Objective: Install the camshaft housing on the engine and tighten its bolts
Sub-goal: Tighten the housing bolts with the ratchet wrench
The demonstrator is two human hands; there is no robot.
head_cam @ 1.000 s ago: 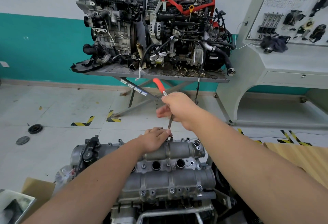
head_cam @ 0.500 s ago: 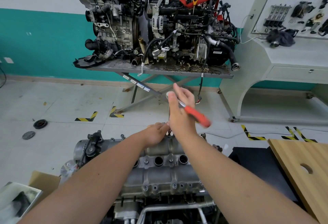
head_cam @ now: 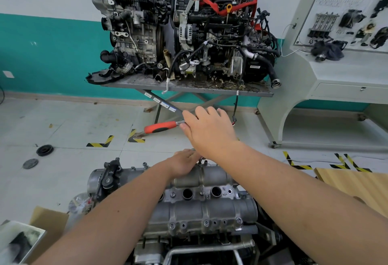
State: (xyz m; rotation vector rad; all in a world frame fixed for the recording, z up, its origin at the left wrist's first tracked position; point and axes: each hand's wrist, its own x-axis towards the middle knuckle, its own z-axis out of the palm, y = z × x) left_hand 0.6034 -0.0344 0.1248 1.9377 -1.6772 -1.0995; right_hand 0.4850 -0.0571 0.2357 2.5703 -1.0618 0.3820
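my right hand point(head_cam: 206, 127) grips the head end of a ratchet point(head_cam: 162, 126), its red handle sticking out to the left, over a bolt point(head_cam: 200, 159) on the far edge of the camshaft housing point(head_cam: 201, 201). my left hand point(head_cam: 184, 163) rests beside that bolt, fingers bent toward the tool's shaft; i cannot tell whether they pinch it. the housing already sits on the engine point(head_cam: 189, 241) in front of me, bolts showing along its near edge. by my judgement the seating is done and tightening is under way, the rest of the bolts perhaps still to do.
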